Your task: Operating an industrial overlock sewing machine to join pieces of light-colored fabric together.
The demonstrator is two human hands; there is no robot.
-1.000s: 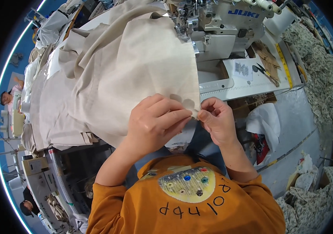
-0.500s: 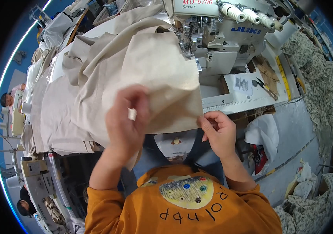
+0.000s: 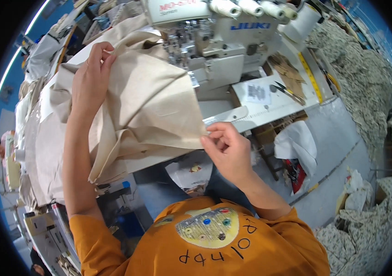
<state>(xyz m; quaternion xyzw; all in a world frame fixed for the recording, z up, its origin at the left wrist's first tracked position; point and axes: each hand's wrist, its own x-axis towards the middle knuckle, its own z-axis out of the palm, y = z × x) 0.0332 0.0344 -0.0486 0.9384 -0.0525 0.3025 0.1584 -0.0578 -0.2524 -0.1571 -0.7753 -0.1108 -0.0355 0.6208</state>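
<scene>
A large piece of beige fabric (image 3: pixel 159 103) lies in folds over the white machine table and runs up to the white overlock sewing machine (image 3: pixel 226 64). My left hand (image 3: pixel 91 80) is closed on a raised fold of it, up beside the far left part of the fabric. Between the thumb and fingers of my right hand (image 3: pixel 228 146) is the near right corner of the same fabric. From that corner a straight edge runs up to the machine's presser area, where metal parts partly hide the fabric's end.
On the table's right lie scissors (image 3: pixel 287 93), a white label sheet (image 3: pixel 256 93) and brown scraps (image 3: pixel 288 73), beside a yellow measuring tape (image 3: pixel 311 77). Thread cones (image 3: pixel 251 8) top the machine. Patterned cloth (image 3: pixel 359 83) is heaped at the right, and a white bag (image 3: pixel 297 147) hangs below.
My left hand has moved far and left, lifting a fold of the fabric. My right hand still pinches the corner. The whole view has shifted, with the machine now farther left in it.
</scene>
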